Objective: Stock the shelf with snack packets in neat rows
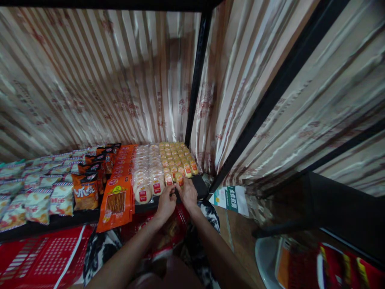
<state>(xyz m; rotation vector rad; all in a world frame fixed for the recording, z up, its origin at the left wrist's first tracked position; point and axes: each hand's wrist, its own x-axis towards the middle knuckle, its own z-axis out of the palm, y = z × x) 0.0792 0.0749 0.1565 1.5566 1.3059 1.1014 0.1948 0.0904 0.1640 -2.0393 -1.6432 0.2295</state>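
Note:
Both of my hands meet at the front of the rows of small yellow wrapped snacks (176, 156) on the black shelf. My right hand (188, 196) has its fingers closed about one small yellow snack packet (179, 179) in the front row. Beside it, my left hand (166, 204) is closed, its thumb and fingers pinched together near the same packet. What the left fingertips grip, if anything, is too small to make out. Just to the left stand rows of round, clear-wrapped crackers (142, 190) with red labels.
Orange snack-stick bags (116, 204), orange-brown chip bags (86, 192) and white snack bags (37, 204) fill the shelf leftward. Red baskets (45, 253) stand below. A black post (197, 80) rises behind the shelf corner, before striped curtains. Right lie a floor leaflet (231, 199) and red packages (343, 265).

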